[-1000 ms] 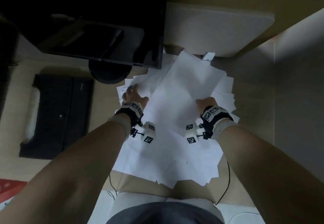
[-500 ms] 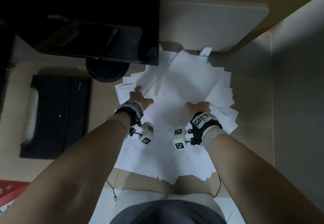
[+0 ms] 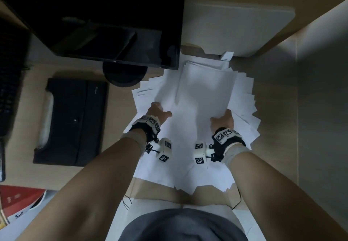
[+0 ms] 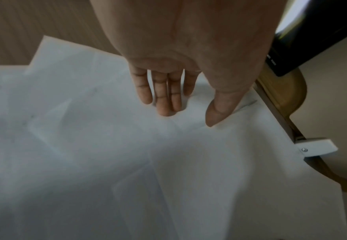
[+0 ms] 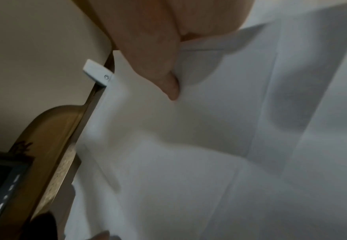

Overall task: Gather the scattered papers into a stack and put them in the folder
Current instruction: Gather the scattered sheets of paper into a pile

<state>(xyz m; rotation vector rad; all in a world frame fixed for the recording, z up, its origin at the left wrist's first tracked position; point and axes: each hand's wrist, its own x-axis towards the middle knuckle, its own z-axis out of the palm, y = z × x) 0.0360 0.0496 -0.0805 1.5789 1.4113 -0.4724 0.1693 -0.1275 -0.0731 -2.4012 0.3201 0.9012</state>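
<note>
Two bare hands worked a loose spread of white papers [image 3: 197, 112] fanned across a light wooden desk [image 3: 120, 173], directly in front of the seated person and just right of a dark monitor [image 3: 105, 18] on its round stand. The left hand [image 3: 157, 113] lay on the left side of the pile, its fingers [image 4: 164, 95] straight and close together, tips and thumb pressing down on the top sheets without curling around any of them. The right hand [image 3: 224, 121] met the right side of the pile, its thumb [image 5: 164, 73] laid flat on a sheet; the other fingers were out of sight, so whether it had hold of any paper could not be told. Sheet corners jutted out unevenly around the pile, some reaching the desk's near edge. A black tray-like case [image 3: 75, 122] sat well to the left of the papers, and a pale rounded board [image 3: 235, 27] with a small white clip [image 4: 316, 146] stood just beyond them.
</note>
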